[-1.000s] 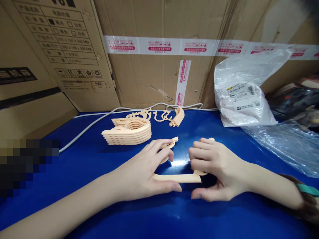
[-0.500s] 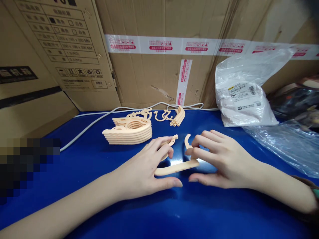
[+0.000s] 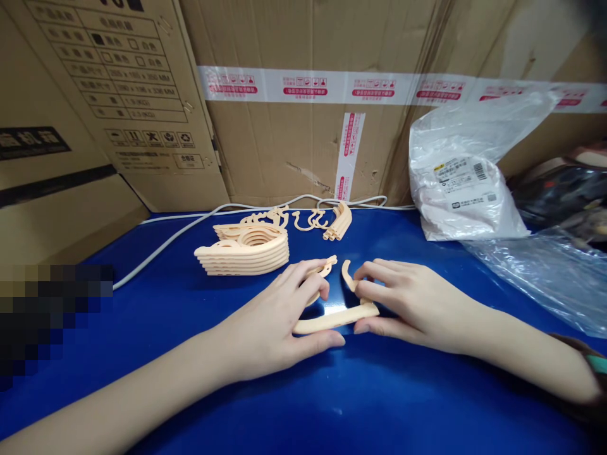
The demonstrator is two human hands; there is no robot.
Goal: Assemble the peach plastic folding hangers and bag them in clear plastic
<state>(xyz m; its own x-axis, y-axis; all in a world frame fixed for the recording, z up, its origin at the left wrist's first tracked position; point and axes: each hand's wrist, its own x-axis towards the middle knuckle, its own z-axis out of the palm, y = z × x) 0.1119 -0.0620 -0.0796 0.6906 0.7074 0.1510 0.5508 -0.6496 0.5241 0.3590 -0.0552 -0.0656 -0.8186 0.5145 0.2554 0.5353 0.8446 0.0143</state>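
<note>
The right hand (image 3: 408, 300) edges leftward, pinching a cream curved plastic hook (image 3: 348, 276). The left hand (image 3: 270, 325) grips a cream plastic bar (image 3: 332, 320), so the pieces sit closer.

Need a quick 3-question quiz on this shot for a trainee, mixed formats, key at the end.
1. True or false: the stack lies nearer the left hand than the right hand.
2. Multiple choice: what does the right hand touch? A) scissors B) a pale part C) a cup
3. Fill in the blank, as the person sees it: the bag sits to the ___ of the bundle.

Key: 1 true; 2 B; 3 right
</note>
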